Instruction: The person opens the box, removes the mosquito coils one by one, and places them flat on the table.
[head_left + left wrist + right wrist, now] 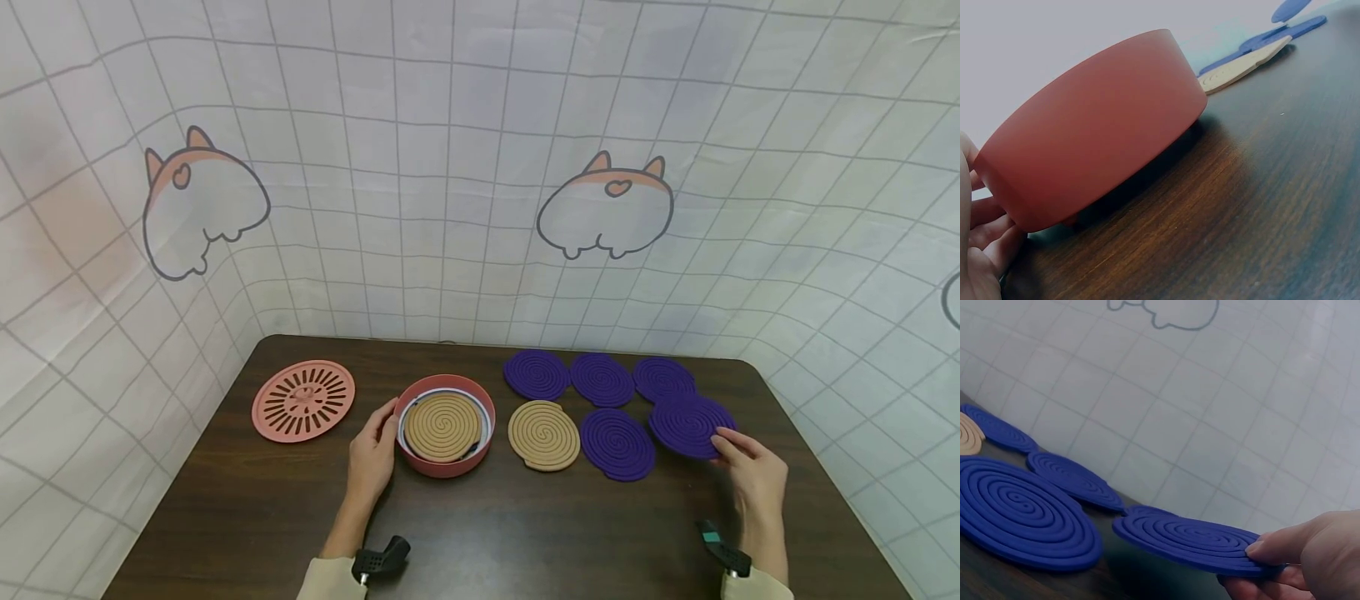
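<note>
My right hand (757,479) pinches a purple spiral coil (688,425), seemingly just above the table (540,533), my left hand (372,450) grips the red round case (444,470), and I judge this positioning, next wanting a level wrist

Across the table (540,533) from the left: lid (303,400), then left hand (371,454) at the left side of the coil holder (444,470), one mosquito coil (442,427) inside. On to the right, front row now: near coil (543,436), neighbouring coil (618,443) just right of it. Behind those, left to right, back-left coil (536,375), back-middle coil (602,380), back-right coil (663,379). And out far right, up off the tabletop, raised coil (691,425) in the right hand (756,479), in front of the back-right one!
</note>
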`<state>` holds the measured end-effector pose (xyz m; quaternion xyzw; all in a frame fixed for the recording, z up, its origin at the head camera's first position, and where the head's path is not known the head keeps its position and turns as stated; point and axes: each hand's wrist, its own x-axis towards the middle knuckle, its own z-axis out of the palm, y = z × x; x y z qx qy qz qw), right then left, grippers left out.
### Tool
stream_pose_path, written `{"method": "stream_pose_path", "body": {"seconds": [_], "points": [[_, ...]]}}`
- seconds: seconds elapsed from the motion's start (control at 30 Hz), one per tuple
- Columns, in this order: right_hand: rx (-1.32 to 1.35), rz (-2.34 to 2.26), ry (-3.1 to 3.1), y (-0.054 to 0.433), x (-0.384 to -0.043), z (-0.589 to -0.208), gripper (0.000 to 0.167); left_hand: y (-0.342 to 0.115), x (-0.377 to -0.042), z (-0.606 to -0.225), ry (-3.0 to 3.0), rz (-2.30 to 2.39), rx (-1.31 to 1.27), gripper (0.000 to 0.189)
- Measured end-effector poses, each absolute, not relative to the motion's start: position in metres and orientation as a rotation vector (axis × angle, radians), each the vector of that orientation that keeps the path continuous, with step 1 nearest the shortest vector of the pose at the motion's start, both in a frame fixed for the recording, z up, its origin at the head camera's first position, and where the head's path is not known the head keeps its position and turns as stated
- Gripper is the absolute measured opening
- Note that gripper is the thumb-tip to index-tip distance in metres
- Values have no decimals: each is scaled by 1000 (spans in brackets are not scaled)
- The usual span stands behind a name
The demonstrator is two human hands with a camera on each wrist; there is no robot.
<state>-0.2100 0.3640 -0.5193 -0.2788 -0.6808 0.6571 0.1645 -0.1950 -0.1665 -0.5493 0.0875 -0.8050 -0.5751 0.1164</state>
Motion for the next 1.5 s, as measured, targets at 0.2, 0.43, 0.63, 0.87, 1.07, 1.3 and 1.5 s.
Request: {"method": "stream_pose_path", "body": {"seconds": [0.2, 0.43, 0.63, 0.87, 1.07, 1.3, 1.5], "points": [[-783, 1900, -1957, 370, -207, -521, 16, -168, -197, -550, -2355, -1676, 253, 41], [-795, 1899, -2010, 377, -205, -522, 20, -168, -197, -548, -2356, -1667, 246, 42], [-818, 1875, -2045, 380, -202, -523, 24, -168, -195, -548, -2358, -1665, 249, 41], [-848, 1881, -2053, 384, -201, -525, 27, -168, -196, -548, -2366, -1663, 264, 41], [-841, 1874, -2079, 386, -199, -527, 29, -168, -196, -549, -2364, -1667, 262, 41], [-830, 1912, -2086, 387, -200, -532, 28, -167, -196, -551, -2354, -1669, 243, 42], [-799, 1910, -2125, 386, -198, -533, 26, -167, -197, -551, -2353, -1667, 246, 41]]}}
